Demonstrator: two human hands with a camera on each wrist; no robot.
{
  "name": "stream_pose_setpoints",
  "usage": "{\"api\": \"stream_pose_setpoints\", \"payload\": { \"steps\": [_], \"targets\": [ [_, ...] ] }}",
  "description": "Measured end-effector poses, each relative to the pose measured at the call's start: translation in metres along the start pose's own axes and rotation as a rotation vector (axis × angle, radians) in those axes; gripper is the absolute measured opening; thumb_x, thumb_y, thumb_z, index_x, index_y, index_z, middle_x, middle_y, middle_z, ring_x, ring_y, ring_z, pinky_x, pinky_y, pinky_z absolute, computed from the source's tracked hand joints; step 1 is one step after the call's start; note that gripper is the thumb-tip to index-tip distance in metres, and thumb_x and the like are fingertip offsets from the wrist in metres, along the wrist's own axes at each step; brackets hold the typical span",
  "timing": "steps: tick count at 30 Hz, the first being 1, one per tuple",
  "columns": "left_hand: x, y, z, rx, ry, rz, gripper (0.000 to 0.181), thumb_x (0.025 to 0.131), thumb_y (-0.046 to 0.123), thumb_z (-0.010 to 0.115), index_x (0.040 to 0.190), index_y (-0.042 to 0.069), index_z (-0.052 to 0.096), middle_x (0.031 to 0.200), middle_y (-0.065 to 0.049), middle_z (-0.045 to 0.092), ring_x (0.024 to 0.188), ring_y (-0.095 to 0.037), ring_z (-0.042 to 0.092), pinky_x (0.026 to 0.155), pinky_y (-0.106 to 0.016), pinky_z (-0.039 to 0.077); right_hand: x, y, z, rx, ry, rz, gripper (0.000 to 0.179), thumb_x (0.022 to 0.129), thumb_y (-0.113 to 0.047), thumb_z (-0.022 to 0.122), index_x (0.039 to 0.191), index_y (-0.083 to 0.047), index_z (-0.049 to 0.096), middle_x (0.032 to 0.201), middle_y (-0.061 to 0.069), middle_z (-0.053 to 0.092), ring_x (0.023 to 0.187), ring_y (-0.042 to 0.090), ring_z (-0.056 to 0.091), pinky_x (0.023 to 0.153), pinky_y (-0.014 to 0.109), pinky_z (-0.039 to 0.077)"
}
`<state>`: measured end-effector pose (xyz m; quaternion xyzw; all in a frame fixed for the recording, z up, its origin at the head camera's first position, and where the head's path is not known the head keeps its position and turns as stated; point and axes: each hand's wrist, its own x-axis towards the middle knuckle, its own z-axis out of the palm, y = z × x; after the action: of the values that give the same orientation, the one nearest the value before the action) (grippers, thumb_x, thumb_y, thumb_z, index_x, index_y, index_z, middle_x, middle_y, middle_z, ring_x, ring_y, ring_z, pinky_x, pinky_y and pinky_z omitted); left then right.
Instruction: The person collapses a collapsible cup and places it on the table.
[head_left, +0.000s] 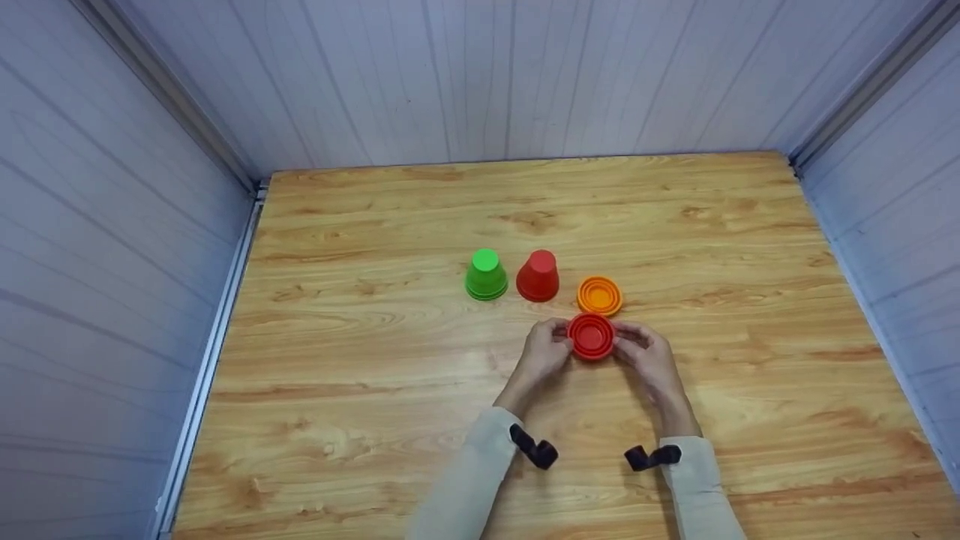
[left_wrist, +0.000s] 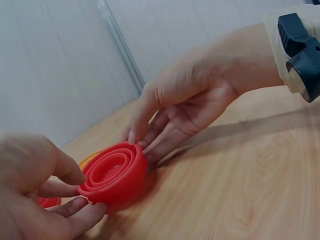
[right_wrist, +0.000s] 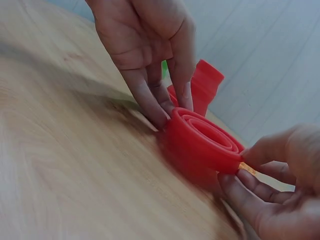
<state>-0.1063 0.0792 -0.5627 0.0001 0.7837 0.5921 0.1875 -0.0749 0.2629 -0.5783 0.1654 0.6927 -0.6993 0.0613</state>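
Between both hands is a red collapsible cup, folded down into concentric rings with its mouth facing up. My left hand pinches its left rim with thumb and fingers. On the opposite side my right hand grips the rim the same way, as the right wrist view shows with its thumb on top. Just behind the held cup, an orange collapsible cup lies folded flat on the table. The held cup is low over the wood in the left wrist view.
A second red cup stands extended and upside down behind the left hand. Left of it is a green cup, also inverted. The wooden table is bounded by pale panel walls at the back and sides.
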Motion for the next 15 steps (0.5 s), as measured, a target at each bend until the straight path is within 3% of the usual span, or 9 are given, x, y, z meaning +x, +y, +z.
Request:
{"api": "stream_pose_setpoints", "payload": {
  "steps": [8, 15],
  "targets": [
    [0.0002, 0.0009, 0.0052, 0.021, -0.011, -0.031, 0.033, 0.086, -0.004, 0.054, 0.117, -0.005, 0.062, 0.097, -0.011, 0.067, 0.079, -0.010, 0.056, 0.067, -0.018, 0.049, -0.0019, -0.0040, -0.0008, -0.143, 0.025, 0.009, 0.033, 0.093, -0.002, 0.056, 0.125, 0.004, 0.056, 0.106, 0.010, 0.061, 0.090, 0.006, 0.060, 0.076, 0.021, 0.054],
    [-0.0015, 0.0037, 0.0093, -0.017, -0.023, -0.061, 0.035, 0.085, -0.007, 0.053, 0.118, -0.004, 0.063, 0.098, -0.010, 0.067, 0.076, -0.009, 0.057, 0.064, -0.017, 0.048, -0.0020, -0.0069, -0.0040, -0.275, 0.073, 0.014, 0.030, 0.094, -0.006, 0.057, 0.123, 0.000, 0.060, 0.107, 0.014, 0.060, 0.088, 0.008, 0.056, 0.074, 0.018, 0.052]
  ]
}}
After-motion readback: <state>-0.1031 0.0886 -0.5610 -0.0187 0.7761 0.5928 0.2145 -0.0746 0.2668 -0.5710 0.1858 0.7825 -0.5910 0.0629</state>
